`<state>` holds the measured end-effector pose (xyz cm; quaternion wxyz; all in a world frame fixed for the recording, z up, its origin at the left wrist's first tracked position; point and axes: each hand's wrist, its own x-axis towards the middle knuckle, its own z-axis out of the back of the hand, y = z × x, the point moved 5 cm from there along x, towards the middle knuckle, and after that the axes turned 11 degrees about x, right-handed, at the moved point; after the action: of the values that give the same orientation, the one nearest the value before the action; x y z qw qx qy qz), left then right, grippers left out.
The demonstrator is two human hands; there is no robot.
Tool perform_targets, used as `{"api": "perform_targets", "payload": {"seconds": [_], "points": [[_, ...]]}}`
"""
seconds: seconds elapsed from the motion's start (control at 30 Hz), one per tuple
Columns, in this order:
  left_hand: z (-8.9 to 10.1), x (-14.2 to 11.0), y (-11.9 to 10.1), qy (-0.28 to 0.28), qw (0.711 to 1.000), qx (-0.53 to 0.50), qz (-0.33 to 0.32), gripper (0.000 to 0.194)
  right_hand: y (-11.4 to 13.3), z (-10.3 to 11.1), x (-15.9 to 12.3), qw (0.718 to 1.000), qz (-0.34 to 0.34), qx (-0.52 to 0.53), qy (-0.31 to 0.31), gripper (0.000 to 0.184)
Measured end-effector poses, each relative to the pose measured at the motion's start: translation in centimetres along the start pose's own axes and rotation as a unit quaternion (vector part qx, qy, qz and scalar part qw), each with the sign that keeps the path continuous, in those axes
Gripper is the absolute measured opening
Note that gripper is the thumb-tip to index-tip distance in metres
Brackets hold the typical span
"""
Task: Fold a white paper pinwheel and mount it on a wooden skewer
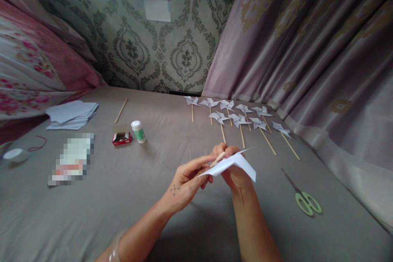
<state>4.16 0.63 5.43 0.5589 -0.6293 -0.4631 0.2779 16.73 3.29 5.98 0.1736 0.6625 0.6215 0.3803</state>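
Note:
A white paper pinwheel [231,165] is held above the grey cloth, its folded blades tilted toward me. Against it lies the end of a wooden stick [217,159], which runs between my two hands. My left hand [187,182] pinches the stick and the paper's left corner between thumb and fingers. Behind the paper, my right hand [235,176] is closed round the stick and the pinwheel's middle; its fingers are partly hidden by the blades. Finished-looking pinwheels [239,120], several of them, lie in rows beyond my hands.
Green-handled scissors [308,203] lie at the right. To the left are a small red box [121,138] of little items, a white bottle [138,132], a loose stick [120,111], a paper stack [72,114], a blurred-out packet [73,159] and a white round item [16,155] near red string.

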Motion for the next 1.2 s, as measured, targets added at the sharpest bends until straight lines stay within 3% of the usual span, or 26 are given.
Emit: {"api": "perform_targets", "payload": {"seconds": [0.67, 0.87, 1.0, 1.2], "points": [[0.4, -0.1, 0.0, -0.020, 0.999, 0.048, 0.011, 0.040, 0.3, 0.1, -0.1, 0.999, 0.006, -0.018, -0.036, 0.026], [1.5, 0.5, 0.1, -0.055, 0.993, 0.108, 0.011, 0.026, -0.1, 0.8, -0.3, 0.993, 0.003, -0.058, -0.104, 0.026], [2.0, 1.2, 0.7, -0.069, 0.993, 0.098, 0.016, 0.031, -0.8, 1.3, 0.0, 0.988, 0.009, -0.083, -0.127, 0.020], [2.8, 2.4, 1.1, -0.072, 0.995, 0.070, -0.006, 0.022, 0.2, -0.5, 1.4, 0.979, 0.046, -0.165, -0.114, 0.020]]}}
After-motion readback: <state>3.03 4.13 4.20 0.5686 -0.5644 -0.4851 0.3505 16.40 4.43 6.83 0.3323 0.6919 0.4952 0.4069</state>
